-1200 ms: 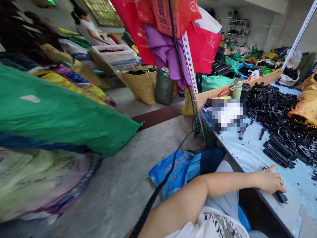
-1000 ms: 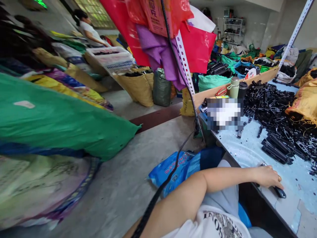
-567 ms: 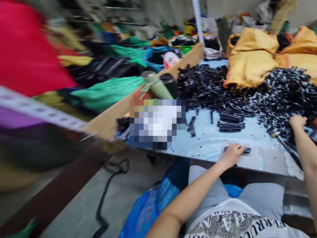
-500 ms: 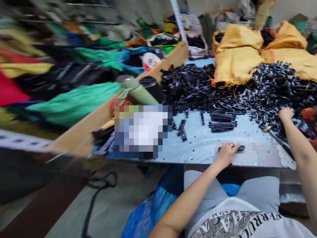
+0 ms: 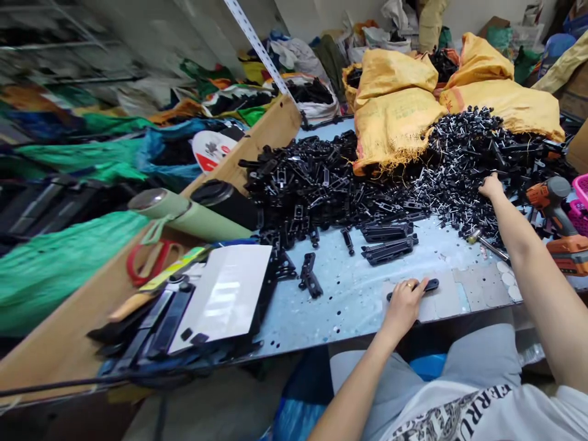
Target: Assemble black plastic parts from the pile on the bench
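My left hand (image 5: 404, 301) rests at the table's front edge, fingers closed around a long black plastic part (image 5: 432, 285) whose rounded end sticks out to the right. Beneath it lies a grey flat sheet (image 5: 441, 306). My right hand (image 5: 491, 187) reaches out to the pile of small black pieces with metal pins (image 5: 452, 165). Its fingers are drawn together at the pieces; what they hold, if anything, is too small to make out. Nearer me than that hand lies a thin metal tool with a yellowish head (image 5: 474, 236).
An orange and black cordless drill (image 5: 558, 208) stands at the right. Black plastic parts (image 5: 316, 177) heap up across the back, before yellow sacks (image 5: 395, 122). Stacked black parts (image 5: 390, 248) lie mid-table. A green flask (image 5: 184, 214), red-handled scissors (image 5: 138, 263) and a white sheet (image 5: 225, 294) are left.
The view has swung, so the table appears further left and the drill shows fully. My right hand has gone a little deeper into the pin pile. My left hand keeps hold of the black part.
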Tool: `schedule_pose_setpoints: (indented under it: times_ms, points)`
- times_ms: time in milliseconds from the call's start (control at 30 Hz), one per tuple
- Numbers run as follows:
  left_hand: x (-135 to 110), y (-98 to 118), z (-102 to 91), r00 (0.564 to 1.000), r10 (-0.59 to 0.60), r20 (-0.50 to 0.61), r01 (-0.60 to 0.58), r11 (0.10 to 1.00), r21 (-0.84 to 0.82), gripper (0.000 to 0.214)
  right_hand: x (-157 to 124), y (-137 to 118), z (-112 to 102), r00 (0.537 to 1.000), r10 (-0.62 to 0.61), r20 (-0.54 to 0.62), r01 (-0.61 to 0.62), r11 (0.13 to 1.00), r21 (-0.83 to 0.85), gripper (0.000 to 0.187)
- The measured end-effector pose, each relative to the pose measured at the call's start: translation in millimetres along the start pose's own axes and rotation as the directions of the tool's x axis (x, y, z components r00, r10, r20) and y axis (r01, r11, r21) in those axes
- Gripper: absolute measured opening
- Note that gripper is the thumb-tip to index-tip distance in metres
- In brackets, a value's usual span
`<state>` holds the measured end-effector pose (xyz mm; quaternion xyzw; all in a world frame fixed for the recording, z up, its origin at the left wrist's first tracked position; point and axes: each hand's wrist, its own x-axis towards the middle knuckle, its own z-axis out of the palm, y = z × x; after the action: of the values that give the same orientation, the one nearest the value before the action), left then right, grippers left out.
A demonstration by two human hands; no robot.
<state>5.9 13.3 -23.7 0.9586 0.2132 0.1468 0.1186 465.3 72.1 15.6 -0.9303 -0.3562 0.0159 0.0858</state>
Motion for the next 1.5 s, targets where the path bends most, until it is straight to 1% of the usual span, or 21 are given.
schedule_pose_setpoints:
  times_ms: [133, 200, 300, 367, 400, 467, 500, 533, 567, 633, 700, 733, 800, 900, 967, 1033, 1100, 1167, 1233, 1333, 1500]
  points:
    - [-0.9, -1.0, 0.7, 1.0, -0.011, 0.006, 0.012, 0.999, -0.035, 0.036, -38.8, -5.5, -10.8, 0.983, 0.031, -0.182, -0.029, 0.999, 0.013, 0.031]
    - [1.0, 0.3, 0.2, 0.999, -0.032, -0.001, 0.032, 0.994, -0.106, 0.035, -74.8, -6.5, -24.4, 0.942, -0.071, -0.327, 0.093, 0.994, 0.051, 0.031]
    - [12.1, 4.7, -6.0, 0.984, -0.164, -0.07, 0.127, 0.921, -0.369, 0.037, -143.1, -11.8, -47.4, 0.819, -0.296, -0.491, 0.426, 0.887, 0.177, 0.033]
    - [25.4, 6.9, -14.5, 0.928, -0.361, -0.088, 0.228, 0.74, -0.633, 0.045, -192.4, -17.9, -56.4, 0.722, -0.406, -0.561, 0.647, 0.684, 0.337, 0.029]
    - [32.9, 7.2, -19.7, 0.883, -0.465, -0.056, 0.264, 0.593, -0.761, 0.048, -216.2, -21.1, -57.6, 0.693, -0.435, -0.574, 0.709, 0.554, 0.436, 0.027]
    - [46.2, 6.1, -30.4, 0.797, -0.598, 0.091, 0.288, 0.242, -0.927, 0.052, -258.7, -26.5, -54.2, 0.696, -0.477, -0.536, 0.706, 0.323, 0.63, 0.028]
    - [50.9, 5.5, -35.2, 0.77, -0.614, 0.173, 0.29, 0.094, -0.953, 0.053, -276.1, -28.4, -51.0, 0.705, -0.51, -0.493, 0.674, 0.266, 0.689, 0.031]
    - [53.7, 5.5, -39.1, 0.754, -0.614, 0.232, 0.291, -0.004, -0.957, 0.051, -290.3, -30.1, -47.9, 0.704, -0.552, -0.446, 0.656, 0.265, 0.707, 0.033]
    - [54.6, 6.9, -42.1, 0.742, -0.622, 0.25, 0.287, -0.042, -0.957, 0.047, -301.3, -31.7, -45.6, 0.695, -0.598, -0.398, 0.663, 0.321, 0.676, 0.035]
    - [51.5, 15.1, -44.8, 0.72, -0.675, 0.161, 0.261, 0.048, -0.964, 0.036, -314.4, -35.7, -44.6, 0.666, -0.683, -0.301, 0.726, 0.5, 0.472, 0.037]
    - [44.7, 30.3, -44.5, 0.717, -0.697, -0.031, 0.22, 0.268, -0.938, 0.032, -318.6, -41.2, -47.5, 0.654, -0.735, -0.179, 0.753, 0.612, 0.241, 0.043]
    - [41.0, 38.9, -43.7, 0.73, -0.673, -0.123, 0.199, 0.381, -0.903, 0.032, -318.4, -43.9, -49.2, 0.653, -0.75, -0.107, 0.753, 0.628, 0.194, 0.046]
    - [34.8, 52.5, -42.0, 0.785, -0.568, -0.246, 0.143, 0.553, -0.821, 0.033, -315.2, -46.8, -51.0, 0.614, -0.786, 0.071, 0.744, 0.606, 0.281, 0.047]
    - [30.5, 51.8, -38.7, 0.875, -0.386, -0.294, 0.048, 0.672, -0.739, 0.036, -307.6, -39.0, -48.5, 0.5, -0.838, 0.22, 0.706, 0.542, 0.456, 0.037]
    - [30.0, 38.4, -34.7, 0.936, -0.266, -0.232, 0.062, 0.772, -0.633, 0.035, -303.8, -27.3, -44.4, 0.469, -0.853, 0.228, 0.758, 0.521, 0.392, 0.034]
    - [30.1, 24.2, -29.1, 0.987, -0.144, -0.068, 0.099, 0.89, -0.446, 0.031, -302.7, -16.3, -39.0, 0.47, -0.849, 0.241, 0.815, 0.523, 0.252, 0.034]
    - [30.6, 16.8, -23.4, 0.989, -0.065, 0.132, 0.098, 0.961, -0.26, 0.031, -303.8, -10.3, -32.2, 0.452, -0.851, 0.266, 0.852, 0.5, 0.152, 0.033]
    - [31.6, 17.5, -19.5, 0.969, -0.039, 0.246, 0.077, 0.986, -0.147, 0.033, -305.6, -9.5, -24.6, 0.431, -0.865, 0.258, 0.881, 0.465, 0.087, 0.033]
    - [33.1, 22.6, -18.1, 0.961, -0.03, 0.275, 0.055, 0.995, -0.084, 0.035, -307.0, -11.3, -17.7, 0.422, -0.877, 0.23, 0.897, 0.441, 0.034, 0.031]
    - [36.2, 29.2, -20.0, 0.955, -0.002, 0.296, 0.017, 0.999, -0.048, 0.036, -307.5, -12.9, -10.4, 0.445, -0.871, 0.209, 0.893, 0.448, -0.034, 0.029]
    - [41.4, 31.5, -23.8, 0.953, -0.012, 0.302, 0.029, 0.998, -0.052, 0.04, -309.0, -11.1, -5.7, 0.47, -0.836, 0.282, 0.872, 0.49, -0.002, 0.028]
